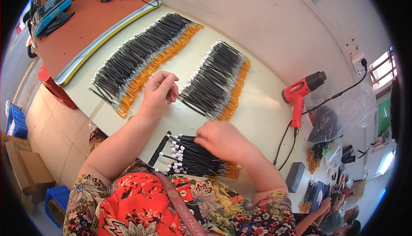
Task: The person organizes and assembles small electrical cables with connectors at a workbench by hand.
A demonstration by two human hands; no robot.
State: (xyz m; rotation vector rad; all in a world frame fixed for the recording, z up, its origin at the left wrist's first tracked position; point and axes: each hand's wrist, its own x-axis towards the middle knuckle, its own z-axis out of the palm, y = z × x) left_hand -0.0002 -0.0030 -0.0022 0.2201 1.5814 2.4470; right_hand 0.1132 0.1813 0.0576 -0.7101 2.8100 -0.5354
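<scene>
My left hand point(159, 91) hovers over the table with its fingers curled and pinched together, just left of the smaller row of black cables point(216, 81); whether it holds a cable I cannot make out. My right hand point(220, 140) lies on a loose bundle of black cables point(189, 156) with white connectors and orange ends near the table's front edge, gripping its upper strands. A longer row of the same black cables with orange ends point(141, 58) is laid out further left.
A red heat gun point(299, 92) stands at the right with its cord trailing down. Beside it lie a clear plastic bag point(343, 107) and a black box point(295, 177). An orange mat point(88, 19) covers the far left table. Another person's hands point(326, 208) work at lower right.
</scene>
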